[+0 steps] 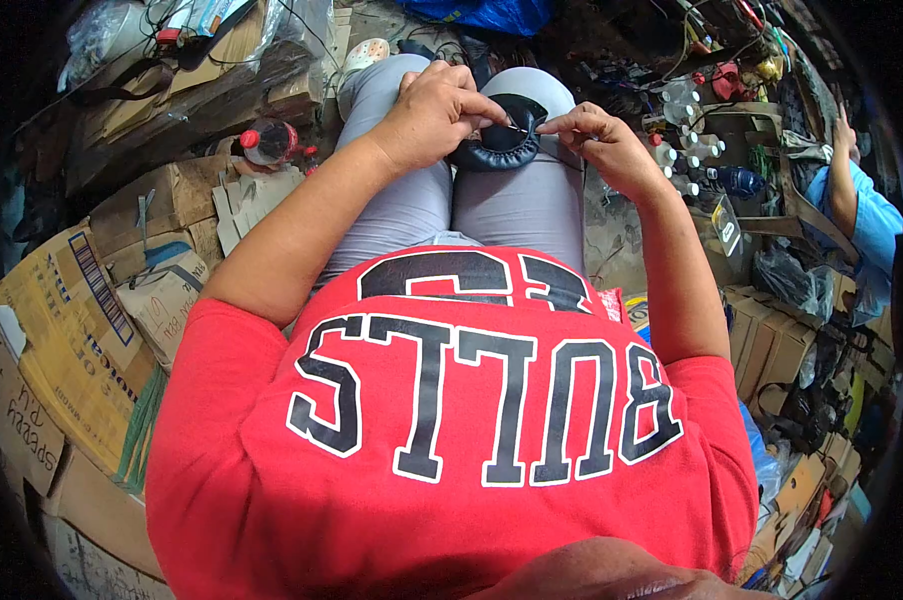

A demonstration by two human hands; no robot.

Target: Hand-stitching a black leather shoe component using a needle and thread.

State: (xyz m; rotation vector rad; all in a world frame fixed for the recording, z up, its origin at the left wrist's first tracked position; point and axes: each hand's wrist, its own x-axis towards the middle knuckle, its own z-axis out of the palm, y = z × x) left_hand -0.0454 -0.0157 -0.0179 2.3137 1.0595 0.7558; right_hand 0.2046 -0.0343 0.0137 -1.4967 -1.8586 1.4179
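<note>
On my lap, over the right thigh, rests a black, glossy, rounded piece (497, 156) with a gathered, puckered rim. Its exact kind I cannot make out. My left hand (434, 112) comes over its left side, thumb and forefinger pinched together near the middle opening. From the right, my right hand (604, 142) reaches its edge, also closed in a pinch. A thin, pale sliver shows between the two sets of fingertips, too small to name. What each pinch holds is hidden or too fine to tell.
Flattened cardboard boxes (72, 350) are piled at left, near a red-capped bottle (269, 143). Several white-capped bottles (684, 150) stand at right, beside a dark blue bottle (740, 181). Another person's blue sleeve (877, 215) and arm show at far right. Cartons (772, 340) lie below.
</note>
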